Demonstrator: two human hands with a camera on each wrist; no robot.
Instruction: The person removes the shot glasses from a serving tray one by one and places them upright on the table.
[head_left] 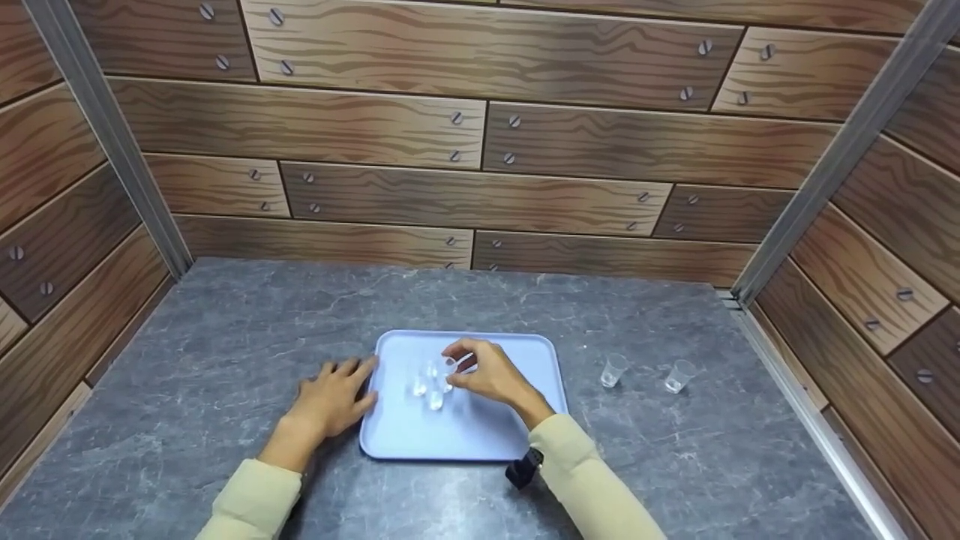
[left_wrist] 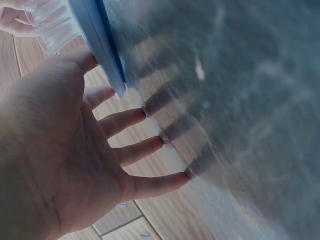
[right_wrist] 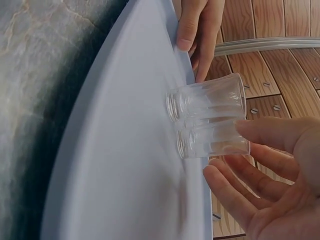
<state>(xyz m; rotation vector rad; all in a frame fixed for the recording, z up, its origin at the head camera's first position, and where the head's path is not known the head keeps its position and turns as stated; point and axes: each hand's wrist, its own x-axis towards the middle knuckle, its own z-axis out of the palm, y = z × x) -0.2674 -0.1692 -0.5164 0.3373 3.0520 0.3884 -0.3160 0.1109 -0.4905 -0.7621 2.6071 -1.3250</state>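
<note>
A small cluster of clear shot glasses (head_left: pixel 436 400) stands upright on a light blue tray (head_left: pixel 480 442). My right hand (head_left: pixel 487 371) is over the tray and pinches one shot glass (right_wrist: pixel 215 140) near its rim, thumb on one side and fingers on the other. That glass stands on the tray against another shot glass (right_wrist: pixel 207 100). My left hand (head_left: pixel 326 401) lies at the tray's left edge with its fingers spread. In the left wrist view, its thumb touches the tray rim (left_wrist: pixel 102 50), and the other fingertips rest on the tabletop.
Two more clear shot glasses, a nearer one (head_left: pixel 613 370) and a farther one (head_left: pixel 679 376), stand on the grey marbled table (head_left: pixel 247 322) right of the tray. Wood-patterned walls (head_left: pixel 480 135) with metal corner posts (head_left: pixel 825 161) enclose the table at the back and sides.
</note>
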